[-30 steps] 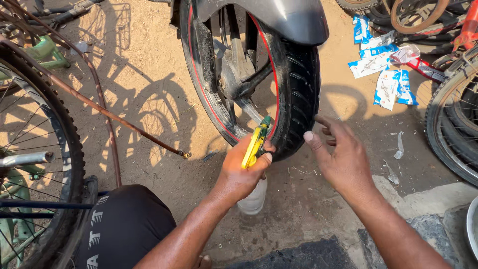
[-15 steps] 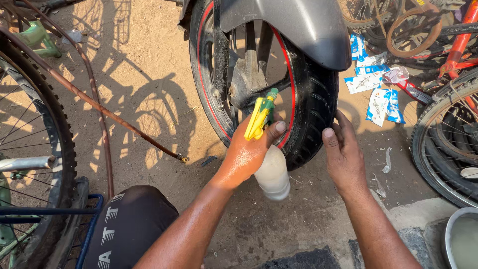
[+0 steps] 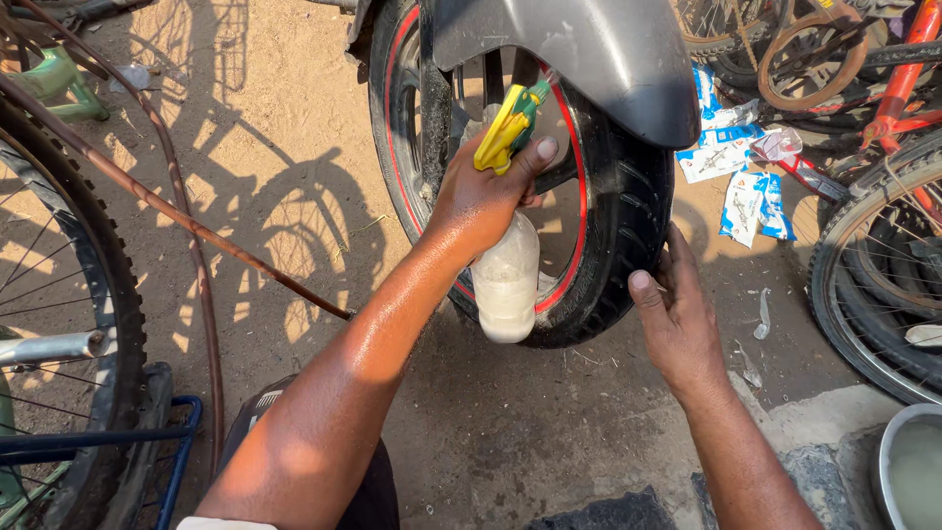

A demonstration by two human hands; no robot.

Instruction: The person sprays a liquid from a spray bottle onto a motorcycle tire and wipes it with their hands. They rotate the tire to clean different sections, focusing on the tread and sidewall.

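Head view: spray bottle (image 3: 506, 280) of cloudy liquid, clasped firmly in left hand (image 3: 481, 196), is aimed at the motorcycle tyre (image 3: 628, 226), right hand (image 3: 677, 314) lying open-palmed on its tread; no wetting discernible yet.

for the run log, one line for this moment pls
left hand: holds spray bottle | right hand: on motorcycle tyre

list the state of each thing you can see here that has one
left hand: closed around the spray bottle's neck, thumb up by the trigger
spray bottle: held upright, cloudy pale liquid inside, nozzle toward the wheel
right hand: open, fingers resting on the tyre tread
motorbike tyre: mounted on its rim, standing on the ground
blue and white wrappers: lying scattered on the dirt
metal bowl: upright at the frame's corner
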